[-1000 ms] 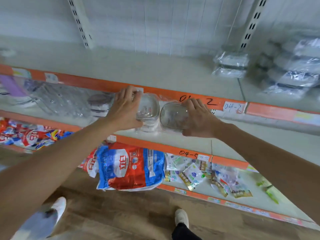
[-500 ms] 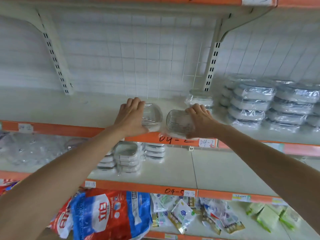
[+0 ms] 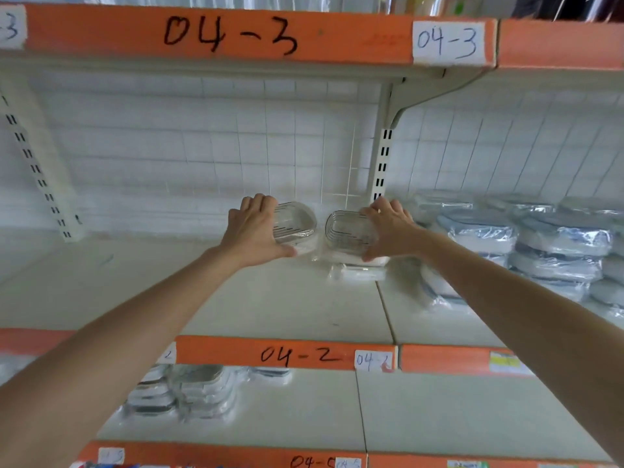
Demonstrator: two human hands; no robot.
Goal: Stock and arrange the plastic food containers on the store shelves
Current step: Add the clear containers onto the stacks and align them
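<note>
My left hand point(image 3: 253, 229) grips a clear plastic food container point(image 3: 297, 224), tilted on its side, just above the white shelf point(image 3: 236, 298) labelled 04-2. Beside it my right hand point(image 3: 388, 228) grips a second clear container point(image 3: 344, 231), also tilted, over a flat wrapped container point(image 3: 358, 271) that lies on the shelf. Both containers sit near the back wall, close to each other. Whether they touch the shelf is hidden by my hands.
Stacks of wrapped containers point(image 3: 547, 241) fill the shelf's right side. More wrapped containers point(image 3: 189, 390) lie on the shelf below. An orange-edged shelf point(image 3: 236, 35) marked 04-3 hangs overhead. A slotted upright point(image 3: 381, 163) stands behind my right hand.
Both hands carried their containers up from the lower shelf and deeper onto the 04-2 shelf, toward the back wall. The view tilted upward.
</note>
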